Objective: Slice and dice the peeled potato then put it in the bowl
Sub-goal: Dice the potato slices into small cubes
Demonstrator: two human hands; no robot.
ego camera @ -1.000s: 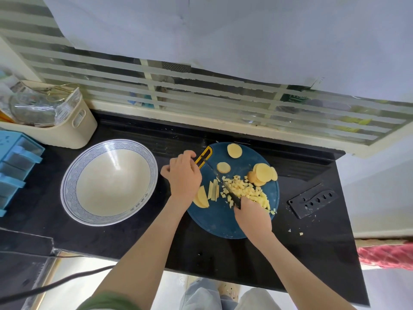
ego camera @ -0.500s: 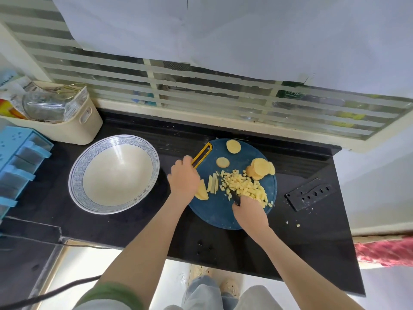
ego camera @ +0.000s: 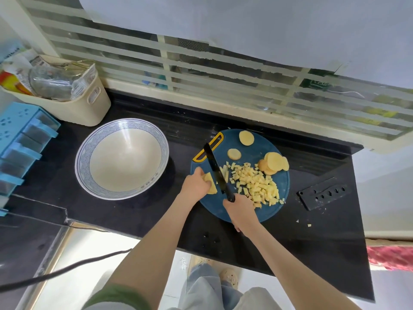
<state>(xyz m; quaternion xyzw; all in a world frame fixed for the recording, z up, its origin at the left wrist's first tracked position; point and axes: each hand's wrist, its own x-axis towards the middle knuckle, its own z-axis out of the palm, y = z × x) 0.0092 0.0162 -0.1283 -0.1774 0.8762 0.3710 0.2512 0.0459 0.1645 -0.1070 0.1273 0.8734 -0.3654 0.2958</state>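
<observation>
A round blue cutting board [ego camera: 250,211] lies on the black counter. My left hand [ego camera: 195,183] holds down a stack of potato slices [ego camera: 211,185] at the board's left edge. My right hand [ego camera: 240,210] grips a black knife [ego camera: 215,170], its blade lying just right of that stack and pointing away from me. A pile of diced potato [ego camera: 256,184] covers the board's middle. Round slices [ego camera: 273,163] lie at the right and two single rounds [ego camera: 246,138] at the back. The white bowl with a blue rim [ego camera: 121,158] stands empty to the left.
A cream basket [ego camera: 67,101] of packets sits at the back left, blue drawers [ego camera: 20,144] at the far left. A black perforated plate [ego camera: 324,193] lies right of the board, with potato crumbs [ego camera: 309,224] near it. A cable [ego camera: 67,268] runs below the counter edge.
The knife blade has swung up and left, now lying beside the slices under my left hand. My left hand has shifted slightly toward the board's edge.
</observation>
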